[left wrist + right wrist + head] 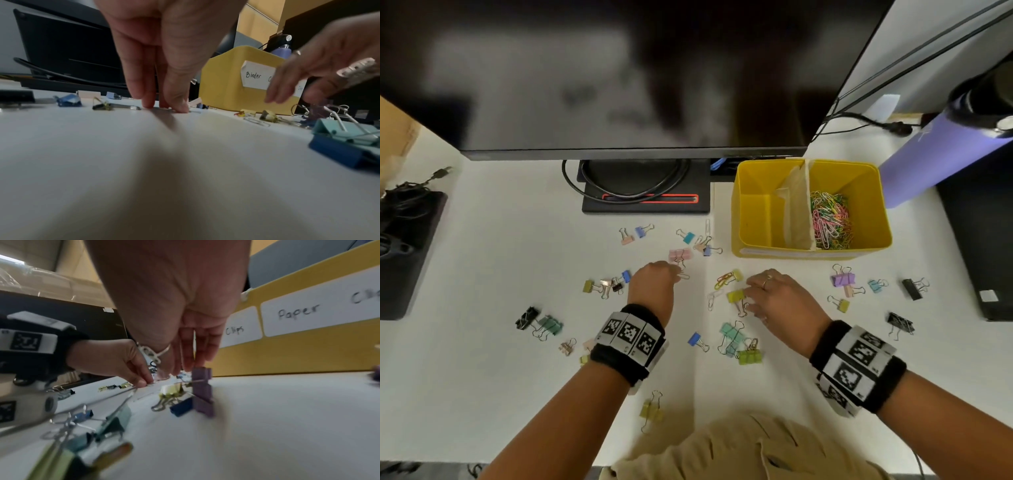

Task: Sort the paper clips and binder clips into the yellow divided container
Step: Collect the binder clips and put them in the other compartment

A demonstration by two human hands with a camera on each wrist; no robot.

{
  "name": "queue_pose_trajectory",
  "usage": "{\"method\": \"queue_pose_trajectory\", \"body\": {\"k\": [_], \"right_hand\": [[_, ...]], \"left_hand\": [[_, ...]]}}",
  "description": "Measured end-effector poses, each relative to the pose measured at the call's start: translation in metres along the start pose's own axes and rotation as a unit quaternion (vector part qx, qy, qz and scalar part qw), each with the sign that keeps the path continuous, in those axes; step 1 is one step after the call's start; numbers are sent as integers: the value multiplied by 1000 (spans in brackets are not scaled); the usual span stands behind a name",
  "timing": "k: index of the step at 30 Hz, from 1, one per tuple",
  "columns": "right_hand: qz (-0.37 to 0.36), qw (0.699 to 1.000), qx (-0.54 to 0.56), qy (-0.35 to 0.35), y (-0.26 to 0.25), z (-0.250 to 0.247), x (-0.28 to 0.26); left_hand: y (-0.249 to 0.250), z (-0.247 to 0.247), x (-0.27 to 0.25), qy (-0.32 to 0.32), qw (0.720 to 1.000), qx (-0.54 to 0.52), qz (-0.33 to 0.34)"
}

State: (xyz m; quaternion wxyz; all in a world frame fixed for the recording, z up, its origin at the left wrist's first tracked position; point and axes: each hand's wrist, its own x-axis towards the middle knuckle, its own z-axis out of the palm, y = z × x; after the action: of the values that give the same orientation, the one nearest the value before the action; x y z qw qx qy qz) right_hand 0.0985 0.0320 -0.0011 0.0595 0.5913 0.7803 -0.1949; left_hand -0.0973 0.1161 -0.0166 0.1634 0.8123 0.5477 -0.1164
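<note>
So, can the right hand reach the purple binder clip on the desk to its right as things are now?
Probably yes. The purple binder clip lies in the open just right of the right hand, with only bare desk between them and nothing on top of it.

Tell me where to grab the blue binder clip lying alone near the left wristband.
Pinch the blue binder clip by its wire handles, coming from above on its right: the handles splay flat on the table toward that side, and the body looks small.
</note>
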Motion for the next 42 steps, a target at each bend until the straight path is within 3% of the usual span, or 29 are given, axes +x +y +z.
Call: {"method": "queue_pose_trajectory", "body": {"k": [2,4,8,11,17,25,27,29,32,34,35,38,41,42], "right_hand": [[-26,999,6,36,-12,0,16],[-13,999,35,3,-29,-3,34],[38,996,-26,-75,-48,2,54],[38,994,-42,-98,-54,4,52],[-7,993,-42,-111,-42,-3,45],[-45,997,-30,-60,-33,-10,51],[-28,998,50,-24,-33,-8,51],[21,976,214,28,-32,-9,44],[98,873,476,44,-15,-26,19],[121,796,593,-1,1,-40,1],[132,760,636,-28,9,-43,-7],[148,665,726,-90,24,-40,-14],[143,565,800,-143,25,-36,-9],[145,547,810,-157,21,-36,-3]], "left_hand": [[0,2,-3,5,1000,1,10],[3,3,-6,-6,1000,5,23],[8,11,-14,-43,999,9,29],[5,17,-14,-32,999,-5,22],[-1,10,-6,12,992,-124,-35],[-6,8,-7,47,973,-215,-74],[-7,11,-6,33,973,-216,-68],[-7,14,-6,22,980,-193,-49],[-10,14,-8,37,978,-202,-28],[-14,11,-10,62,951,-300,-30],[-16,9,-11,68,924,-374,-35],[-18,1,-14,10,791,-609,-59],[-19,-8,-12,-79,644,-759,-54],[-19,-13,-10,-105,591,-799,-45]]}}
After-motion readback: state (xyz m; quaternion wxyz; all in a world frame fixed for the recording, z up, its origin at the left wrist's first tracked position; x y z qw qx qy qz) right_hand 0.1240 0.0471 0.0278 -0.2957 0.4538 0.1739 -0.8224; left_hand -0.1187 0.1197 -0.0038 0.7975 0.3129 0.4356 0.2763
